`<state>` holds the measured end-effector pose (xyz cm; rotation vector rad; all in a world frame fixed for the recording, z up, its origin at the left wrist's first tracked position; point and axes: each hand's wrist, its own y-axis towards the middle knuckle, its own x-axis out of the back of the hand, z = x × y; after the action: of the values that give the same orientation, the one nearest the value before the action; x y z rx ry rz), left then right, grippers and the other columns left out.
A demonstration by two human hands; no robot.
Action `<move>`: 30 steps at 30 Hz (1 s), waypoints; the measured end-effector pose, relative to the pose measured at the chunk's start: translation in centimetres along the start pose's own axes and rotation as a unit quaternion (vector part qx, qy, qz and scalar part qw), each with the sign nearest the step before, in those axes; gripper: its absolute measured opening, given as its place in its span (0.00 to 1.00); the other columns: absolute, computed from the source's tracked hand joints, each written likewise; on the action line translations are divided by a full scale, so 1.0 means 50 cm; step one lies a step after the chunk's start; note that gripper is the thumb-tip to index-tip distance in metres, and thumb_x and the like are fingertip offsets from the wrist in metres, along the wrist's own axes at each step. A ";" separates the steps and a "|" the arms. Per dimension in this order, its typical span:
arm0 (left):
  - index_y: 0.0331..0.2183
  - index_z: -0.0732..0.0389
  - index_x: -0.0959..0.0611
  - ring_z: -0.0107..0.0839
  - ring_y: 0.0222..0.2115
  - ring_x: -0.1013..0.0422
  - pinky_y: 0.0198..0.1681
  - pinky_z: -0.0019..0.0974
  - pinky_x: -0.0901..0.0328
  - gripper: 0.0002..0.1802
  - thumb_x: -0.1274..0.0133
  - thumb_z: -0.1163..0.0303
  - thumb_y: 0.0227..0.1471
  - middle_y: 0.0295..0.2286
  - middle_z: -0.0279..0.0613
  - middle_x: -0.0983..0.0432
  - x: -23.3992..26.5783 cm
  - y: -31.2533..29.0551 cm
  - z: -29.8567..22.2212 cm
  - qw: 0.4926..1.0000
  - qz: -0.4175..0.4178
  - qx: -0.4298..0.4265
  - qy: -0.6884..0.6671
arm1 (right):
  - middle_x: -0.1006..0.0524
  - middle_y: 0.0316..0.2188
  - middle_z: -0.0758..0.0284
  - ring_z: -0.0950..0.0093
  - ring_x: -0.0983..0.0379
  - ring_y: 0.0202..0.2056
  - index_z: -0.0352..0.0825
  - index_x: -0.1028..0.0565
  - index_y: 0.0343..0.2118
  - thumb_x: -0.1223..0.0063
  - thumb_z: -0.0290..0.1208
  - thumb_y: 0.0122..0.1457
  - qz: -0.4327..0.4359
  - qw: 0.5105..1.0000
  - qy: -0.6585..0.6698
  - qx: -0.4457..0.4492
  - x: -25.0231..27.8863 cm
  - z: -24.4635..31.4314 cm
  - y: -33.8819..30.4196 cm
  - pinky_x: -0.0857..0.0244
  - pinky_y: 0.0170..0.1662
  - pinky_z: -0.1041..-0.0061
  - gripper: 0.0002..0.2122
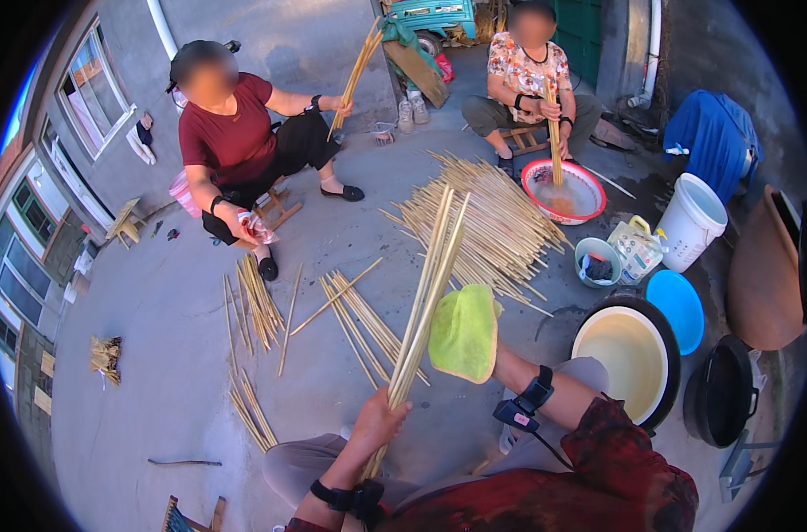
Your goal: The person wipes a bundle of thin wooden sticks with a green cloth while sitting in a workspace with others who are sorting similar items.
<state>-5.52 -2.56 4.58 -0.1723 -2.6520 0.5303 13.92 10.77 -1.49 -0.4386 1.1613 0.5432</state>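
Observation:
My left hand (381, 421) is closed around the lower part of a bundle of long pale stalks (419, 310), which slants upward and away from me. A yellow-green cloth (464, 332) covers most of my right hand (502, 352) and hides its fingers. The cloth lies right beside the bundle, around its middle; whether it presses on the stalks I cannot tell. Beyond the bundle, a large heap of similar stalks (488, 222) is spread on the ground. Smaller piles of stalks (368, 315) lie to its left.
Two people sit across from me, each holding stalks; the right one's stand in a red-rimmed basin (590, 211) of water. To my right are a cream basin (630, 355), a blue basin (676, 310), a white bucket (687, 226) and a black pan (718, 390).

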 end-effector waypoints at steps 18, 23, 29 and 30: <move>0.26 0.65 0.36 0.46 0.19 0.30 0.20 0.41 0.34 0.05 0.58 0.77 0.43 0.22 0.51 0.32 -0.125 0.079 -0.015 0.862 -0.176 -0.179 0.441 | 0.31 0.24 0.66 0.73 0.32 0.24 0.37 0.35 0.34 0.67 0.36 0.58 -0.293 0.937 -0.100 0.160 0.040 -0.049 0.043 0.35 0.21 0.74 0.09; 0.27 0.65 0.36 0.52 0.21 0.31 0.23 0.47 0.35 0.05 0.59 0.77 0.44 0.23 0.55 0.32 -0.101 0.040 -0.016 0.889 -0.167 -0.139 0.402 | 0.31 0.24 0.68 0.75 0.33 0.22 0.38 0.35 0.32 0.67 0.40 0.58 -0.339 0.902 -0.091 0.250 0.015 0.008 0.064 0.36 0.22 0.75 0.11; 0.28 0.65 0.36 0.51 0.21 0.31 0.22 0.47 0.35 0.07 0.57 0.74 0.44 0.21 0.52 0.32 -0.055 -0.034 -0.013 0.890 -0.118 -0.124 0.423 | 0.31 0.21 0.64 0.66 0.32 0.20 0.38 0.34 0.28 0.64 0.44 0.56 -0.268 0.929 -0.033 0.254 0.026 0.111 0.060 0.35 0.23 0.66 0.13; 0.28 0.64 0.36 0.52 0.21 0.31 0.23 0.48 0.36 0.08 0.56 0.73 0.44 0.22 0.53 0.31 -0.045 -0.048 -0.013 0.899 -0.096 -0.112 0.413 | 0.31 0.21 0.64 0.65 0.32 0.20 0.38 0.34 0.27 0.62 0.44 0.55 -0.246 0.942 -0.019 0.226 0.018 0.133 0.046 0.35 0.23 0.65 0.13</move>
<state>-3.32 -4.97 5.20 -0.1541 -1.8508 0.0434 17.68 16.66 -0.19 -0.2999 1.0497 -0.1520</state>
